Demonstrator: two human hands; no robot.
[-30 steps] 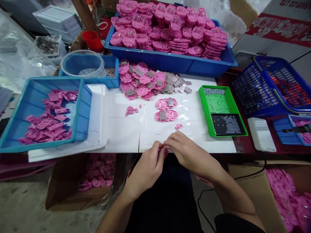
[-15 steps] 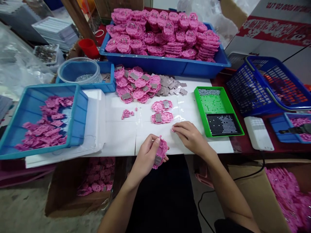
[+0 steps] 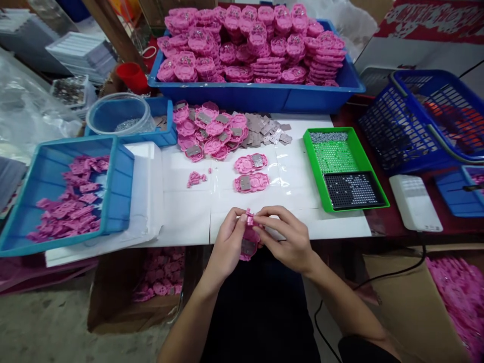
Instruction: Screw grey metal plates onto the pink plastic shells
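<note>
My left hand [image 3: 229,242] is closed around a pink plastic casing [image 3: 249,242] with a grey metal plate near its lower end. At the casing's upper end, my right hand [image 3: 285,234] pinches a small pink plastic piece [image 3: 250,220] against it. The fingers partly hide both parts. Just beyond the hands, two pink casings [image 3: 251,182] with grey plates lie one behind the other on the white table covering. A little heap of tiny pink pieces [image 3: 195,178] lies to their left.
Pink casings [image 3: 212,128] and grey metal plates [image 3: 266,131] are piled at the back, before a full blue tray [image 3: 257,96]. On the left stands a blue bin [image 3: 123,191] of pink parts. To the right are a green screw tray [image 3: 317,176] and a blue basket [image 3: 381,131].
My right hand has moved left from above the table to the casing, bringing a small pink piece to its upper end. My left hand keeps its hold. The view has shifted slightly.
</note>
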